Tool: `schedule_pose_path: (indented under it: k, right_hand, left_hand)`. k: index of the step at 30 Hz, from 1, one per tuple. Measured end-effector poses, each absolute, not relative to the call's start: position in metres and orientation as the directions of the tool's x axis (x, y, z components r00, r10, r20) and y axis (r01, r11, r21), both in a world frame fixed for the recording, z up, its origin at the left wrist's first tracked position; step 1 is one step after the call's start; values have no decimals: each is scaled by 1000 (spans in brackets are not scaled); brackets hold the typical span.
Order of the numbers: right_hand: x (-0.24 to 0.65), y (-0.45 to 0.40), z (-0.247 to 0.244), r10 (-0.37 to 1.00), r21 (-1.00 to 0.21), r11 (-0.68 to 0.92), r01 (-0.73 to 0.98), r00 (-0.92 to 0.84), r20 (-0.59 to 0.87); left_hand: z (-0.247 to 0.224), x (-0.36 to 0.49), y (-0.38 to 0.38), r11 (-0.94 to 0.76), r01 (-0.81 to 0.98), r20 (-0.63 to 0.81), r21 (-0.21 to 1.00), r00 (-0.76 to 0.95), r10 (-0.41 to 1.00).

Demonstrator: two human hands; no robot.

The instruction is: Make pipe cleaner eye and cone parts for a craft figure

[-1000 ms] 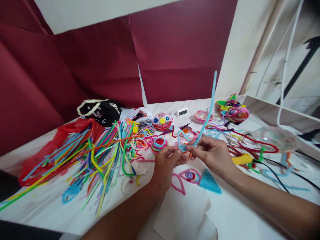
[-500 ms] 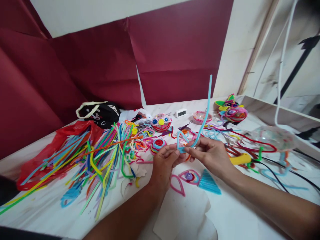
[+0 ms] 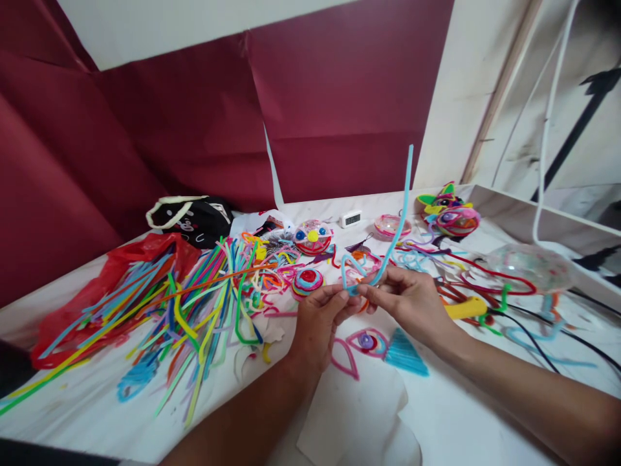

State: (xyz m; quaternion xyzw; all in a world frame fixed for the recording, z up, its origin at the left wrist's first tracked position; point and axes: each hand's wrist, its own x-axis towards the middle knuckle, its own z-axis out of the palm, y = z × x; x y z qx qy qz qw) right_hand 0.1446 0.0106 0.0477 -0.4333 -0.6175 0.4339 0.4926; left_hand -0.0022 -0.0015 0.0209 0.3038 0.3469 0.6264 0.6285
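Observation:
A light blue pipe cleaner [image 3: 405, 194] is held between both hands, its long end standing up at the right and its other part bent into a pointed zigzag. My left hand [image 3: 317, 317] pinches the bent part at the left. Close beside it, my right hand [image 3: 407, 298] pinches the same piece where the long end rises. Below the hands, on the table, lie a pink-rimmed eye shape [image 3: 367, 342], a pink loop [image 3: 345, 360] and a blue ribbed triangle [image 3: 406, 353].
Loose pipe cleaners [image 3: 208, 310] and a red plastic bag [image 3: 111, 278] cover the left. Behind are a black bag [image 3: 194, 223], a small white clock [image 3: 350, 219] and decorated domes [image 3: 313, 238]. A yellow-handled tool [image 3: 466, 309] and cables lie right.
Both hands keep their pinch on the blue pipe cleaner. Its upright end has tipped very slightly to the right.

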Motion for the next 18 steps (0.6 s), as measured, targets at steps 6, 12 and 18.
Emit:
schedule_pose_path:
  k: [6, 12, 18]
  right_hand:
    - [147, 10, 56, 950, -933, 309, 183, -96, 296]
    - [152, 19, 56, 941, -924, 338, 179, -76, 329]
    - [157, 27, 47, 946, -949, 308, 67, -131, 298]
  left_hand:
    - [23, -3, 0, 17, -569, -63, 822, -61, 996]
    - [27, -4, -2, 13, -578, -61, 816, -63, 996]
    - [26, -5, -2, 26, -571, -70, 820, -55, 996]
